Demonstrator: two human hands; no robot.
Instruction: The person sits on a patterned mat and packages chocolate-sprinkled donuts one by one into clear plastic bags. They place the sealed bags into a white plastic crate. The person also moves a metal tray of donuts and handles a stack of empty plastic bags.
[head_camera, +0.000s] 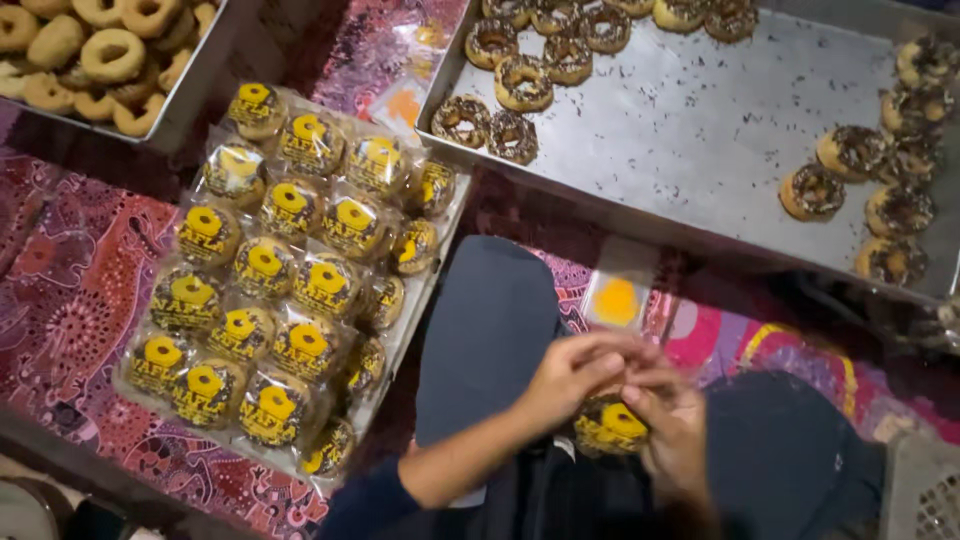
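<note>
Patterned red cloth (70, 300), steel tray (700, 130), both hands (625, 400) pinching wrapped doughnut (610, 428)

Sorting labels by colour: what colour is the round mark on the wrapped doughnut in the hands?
Yellow, on the wrapped doughnut in the head view.

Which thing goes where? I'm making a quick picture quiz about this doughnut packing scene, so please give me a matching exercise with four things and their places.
Things:
1. plain doughnuts
2. sprinkled doughnuts
3. stacked wrapped doughnuts
4. single wrapped doughnut

Places:
A. between the left hand and the right hand
B. on the large steel tray at upper right
C. in the tray at upper left
D. in rows on the patterned cloth, left of the knee

Pairs: 1-C, 2-B, 3-D, 4-A
</note>
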